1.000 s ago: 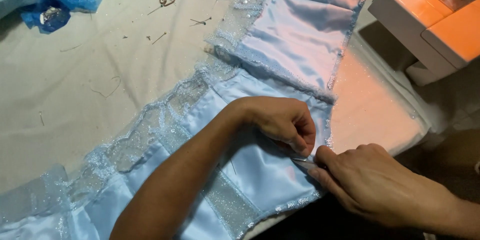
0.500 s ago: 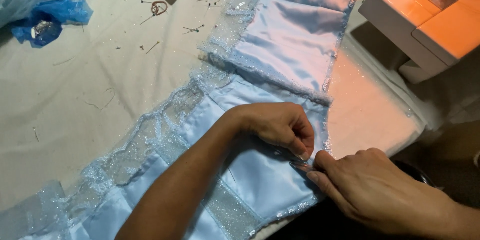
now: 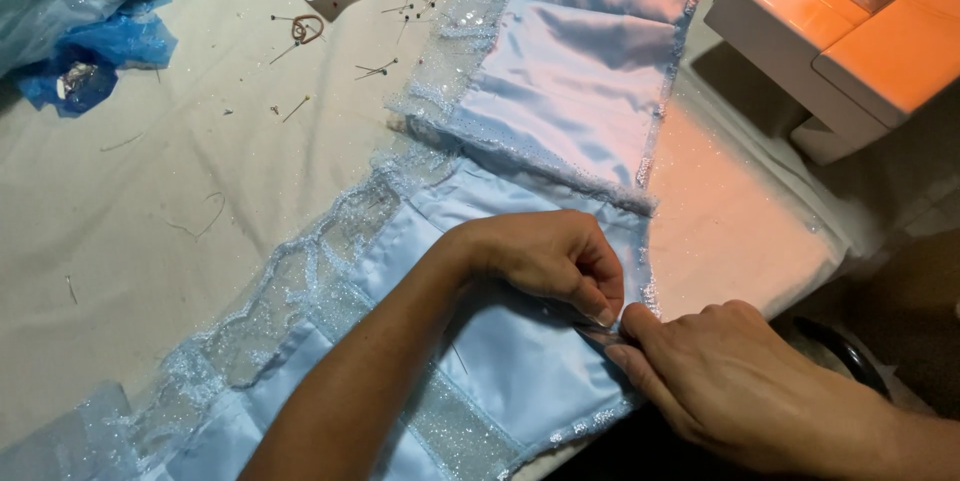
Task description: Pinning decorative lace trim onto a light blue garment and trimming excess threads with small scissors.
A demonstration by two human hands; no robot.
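Both hands pinched shut on pale blue satin panel edge at near surface rim: left hand, right hand; slippery layers could shift, or a pin prick fingers.

A long strip of pale blue satin fabric lies flat across the cloth-covered counter, running from the near left toward the far right. Sheer glittery trim borders its left edge, and a second glittery band crosses near the front. Its far panel lies folded over, paler side up.
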